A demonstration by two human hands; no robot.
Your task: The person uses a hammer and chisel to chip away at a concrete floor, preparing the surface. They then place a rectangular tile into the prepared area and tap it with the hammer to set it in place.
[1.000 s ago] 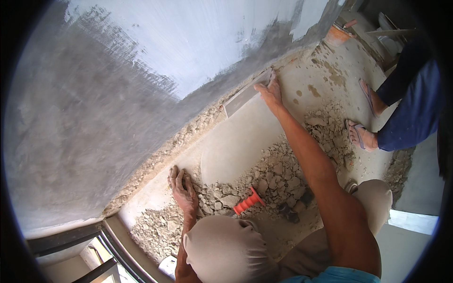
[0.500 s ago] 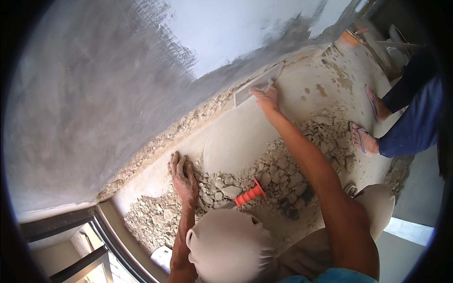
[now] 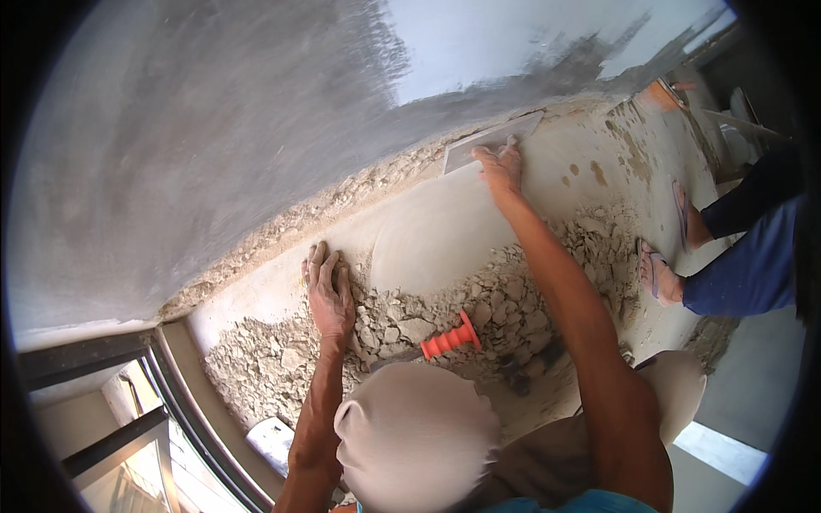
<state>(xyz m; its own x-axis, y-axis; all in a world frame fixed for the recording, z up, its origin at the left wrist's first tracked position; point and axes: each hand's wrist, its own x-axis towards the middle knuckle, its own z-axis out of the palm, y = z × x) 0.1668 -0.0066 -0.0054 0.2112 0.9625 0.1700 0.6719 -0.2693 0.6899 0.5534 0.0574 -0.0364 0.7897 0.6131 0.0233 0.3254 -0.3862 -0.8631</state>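
A thin grey rectangular tile [image 3: 466,154] lies along the foot of the wall, its far long edge close to the rubble-filled groove there. My right hand [image 3: 501,169] grips it by its near edge, with fingers on its upper face. The tile's underside is hidden. My left hand [image 3: 327,295] rests with fingers stretched out on the floor's pale surface, beside broken rubble [image 3: 402,321], and holds nothing. Near my knee lies a chisel with a ribbed orange hand guard [image 3: 451,339]; its far end is partly hidden by the knee.
The grey plastered wall [image 3: 214,128] carries a white patch. Another person's sandalled feet [image 3: 658,272] stand at the right. An orange bucket [image 3: 660,96] sits at the far right corner. A dark-framed window or door [image 3: 158,359] borders the lower left, near a white object [image 3: 272,440].
The view has turned slightly, shifting the wall and floor in the picture. My right hand stays on the tile, which shows a little more of its face. My left hand remains on the floor.
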